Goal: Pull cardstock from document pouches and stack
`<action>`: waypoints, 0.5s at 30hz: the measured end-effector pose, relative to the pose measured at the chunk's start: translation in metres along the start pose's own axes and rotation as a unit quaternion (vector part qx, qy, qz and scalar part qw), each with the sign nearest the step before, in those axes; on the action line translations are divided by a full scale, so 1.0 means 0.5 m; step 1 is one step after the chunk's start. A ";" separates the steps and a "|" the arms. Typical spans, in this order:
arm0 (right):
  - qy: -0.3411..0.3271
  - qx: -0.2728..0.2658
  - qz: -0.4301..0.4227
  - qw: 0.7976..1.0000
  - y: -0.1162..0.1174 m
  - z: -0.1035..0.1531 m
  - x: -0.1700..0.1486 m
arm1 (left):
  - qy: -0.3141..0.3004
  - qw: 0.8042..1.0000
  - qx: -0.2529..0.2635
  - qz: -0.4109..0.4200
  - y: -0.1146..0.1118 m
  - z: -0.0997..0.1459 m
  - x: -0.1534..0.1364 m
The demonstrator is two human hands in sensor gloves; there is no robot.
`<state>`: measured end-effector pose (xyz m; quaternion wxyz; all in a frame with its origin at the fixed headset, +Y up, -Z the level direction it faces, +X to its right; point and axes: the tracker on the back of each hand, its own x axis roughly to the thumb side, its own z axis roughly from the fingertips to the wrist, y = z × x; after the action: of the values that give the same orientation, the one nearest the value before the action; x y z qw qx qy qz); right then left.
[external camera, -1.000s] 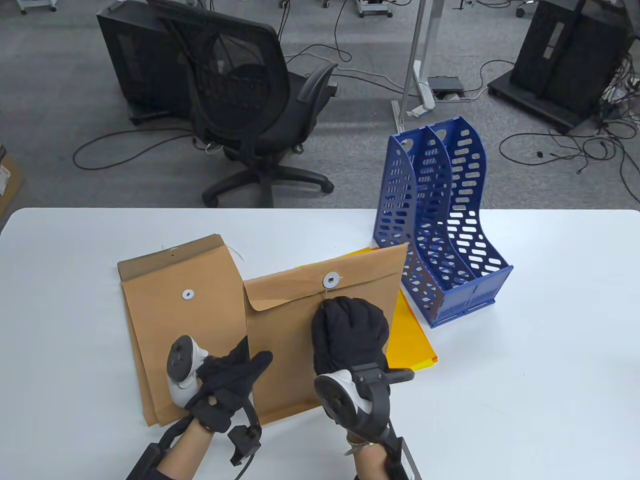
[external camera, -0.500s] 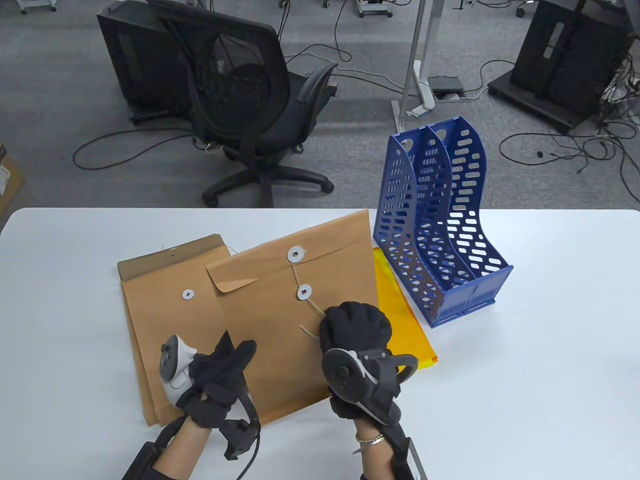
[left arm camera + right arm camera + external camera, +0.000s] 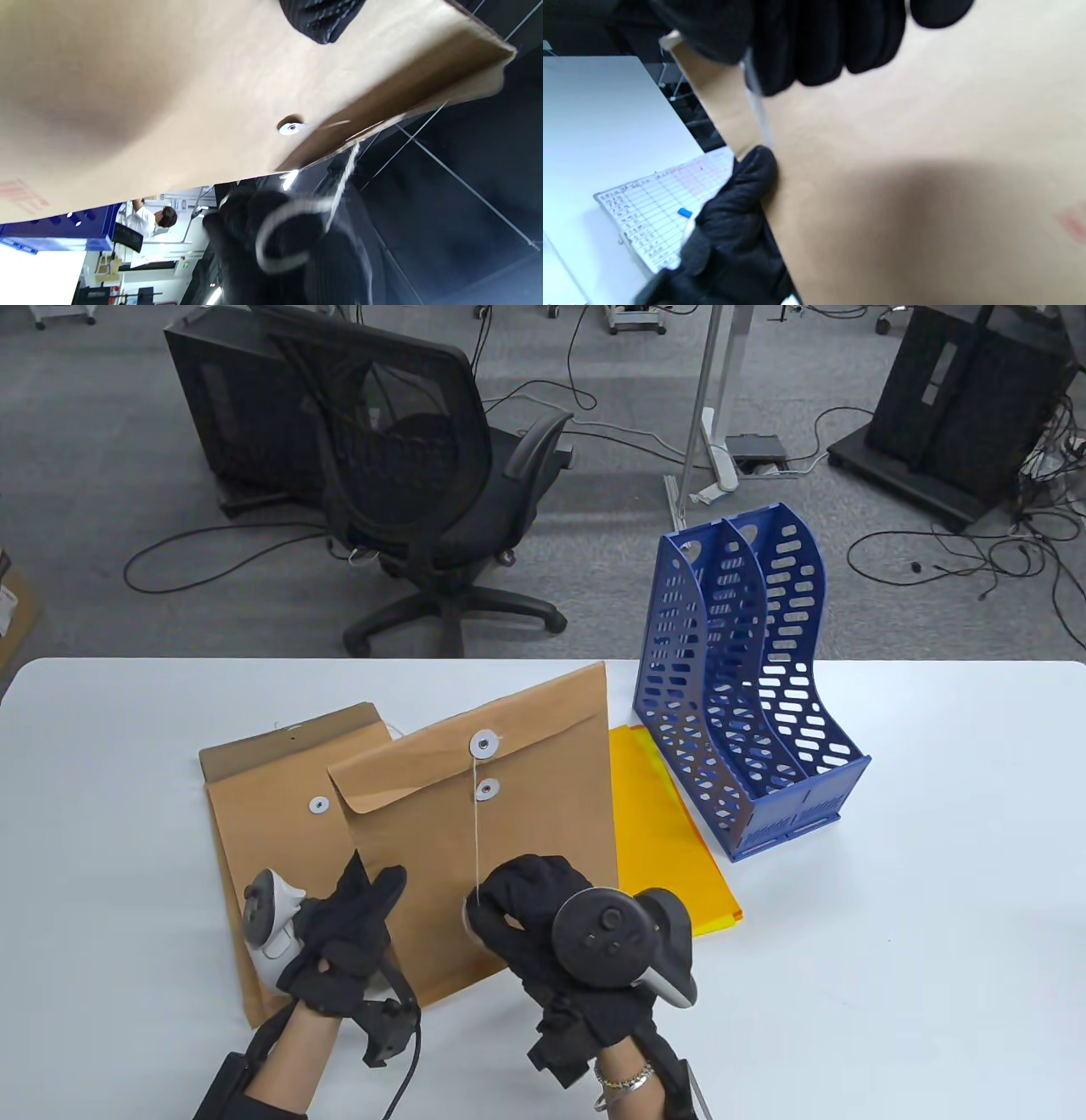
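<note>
— Nearest us? 
— Right hand [image 3: 543,925], fingers curled, pinching the string [image 3: 477,823] pulled taut. Left hand [image 3: 344,937] grips the pouch [image 3: 509,814] by its near left edge.
— And past that?
— More pouches [image 3: 263,814] lie left; yellow cardstock [image 3: 670,848] lies right, with a blue rack [image 3: 747,729] beyond.
</note>
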<state>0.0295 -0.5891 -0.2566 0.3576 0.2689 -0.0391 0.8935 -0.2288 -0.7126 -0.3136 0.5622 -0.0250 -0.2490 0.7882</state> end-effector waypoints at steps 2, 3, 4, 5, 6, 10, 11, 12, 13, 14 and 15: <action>0.011 0.022 0.001 1.000 -0.014 0.006 -0.009 | -0.003 1.000 0.010 0.015 0.010 0.002 0.003; 0.029 0.026 -0.003 0.999 -0.022 0.009 -0.019 | -0.004 1.000 0.016 0.024 0.015 0.003 0.004; 0.041 0.020 -0.008 0.999 -0.026 0.012 -0.026 | -0.009 0.999 0.019 0.024 0.018 0.004 0.005; 0.060 -0.008 -0.016 0.998 -0.031 0.015 -0.038 | -0.009 0.999 0.025 0.020 0.023 0.004 0.006; 0.073 -0.033 -0.017 0.997 -0.034 0.017 -0.045 | -0.008 0.999 0.024 0.020 0.025 0.004 0.006; 0.213 -0.070 0.126 0.966 -0.052 0.027 -0.073 | -0.011 0.999 0.031 0.031 0.035 0.006 0.009; 0.242 -0.060 0.164 0.954 -0.054 0.029 -0.079 | -0.014 0.999 0.033 0.035 0.036 0.007 0.009; 0.271 -0.049 0.201 0.940 -0.055 0.030 -0.086 | -0.018 0.999 0.038 0.035 0.038 0.007 0.010; 0.275 -0.050 0.210 0.937 -0.054 0.030 -0.091 | -0.018 0.999 0.038 0.035 0.038 0.007 0.010; 0.258 -0.065 0.206 0.942 -0.052 0.029 -0.095 | -0.017 0.999 0.035 0.034 0.038 0.007 0.011; 0.232 -0.087 0.192 0.950 -0.049 0.027 -0.097 | -0.017 0.999 0.032 0.029 0.037 0.006 0.011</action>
<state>0.0811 -0.6045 -0.2728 0.2007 0.0093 -0.0836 0.9760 -0.2480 -0.7130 -0.3176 0.5355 -0.0013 -0.2322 0.8120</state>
